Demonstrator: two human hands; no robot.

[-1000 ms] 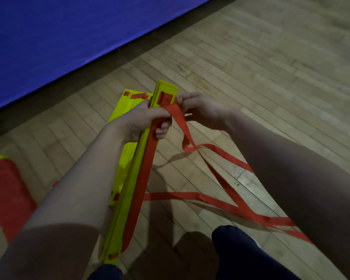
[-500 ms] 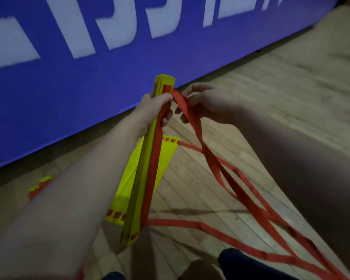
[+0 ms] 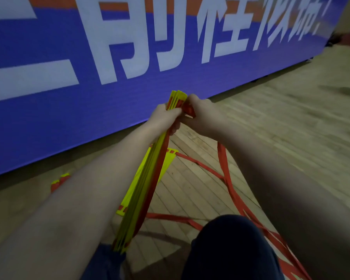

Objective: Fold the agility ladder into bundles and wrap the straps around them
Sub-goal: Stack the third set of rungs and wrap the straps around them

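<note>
A stack of yellow ladder rungs (image 3: 143, 190) stands tilted in front of me, its lower end resting near my left thigh. My left hand (image 3: 165, 118) grips the stack near its top end. My right hand (image 3: 202, 114) pinches a fold of the red strap (image 3: 189, 110) against that same top end. Loose red strap (image 3: 224, 170) trails from under my right forearm down to the wooden floor in crossing loops. One more yellow rung (image 3: 148, 174) lies flat on the floor behind the stack.
A blue banner wall (image 3: 109, 73) with large white characters rises close ahead. A second red and yellow bundle (image 3: 59, 181) lies on the floor at the left. My knee (image 3: 230, 247) in dark trousers fills the lower middle. Wooden floor (image 3: 291, 122) stretches to the right.
The view has tilted up toward the banner. My right hand has moved in from the loose strap to the top of the stack, pressing the strap there. The left hand's grip is unchanged.
</note>
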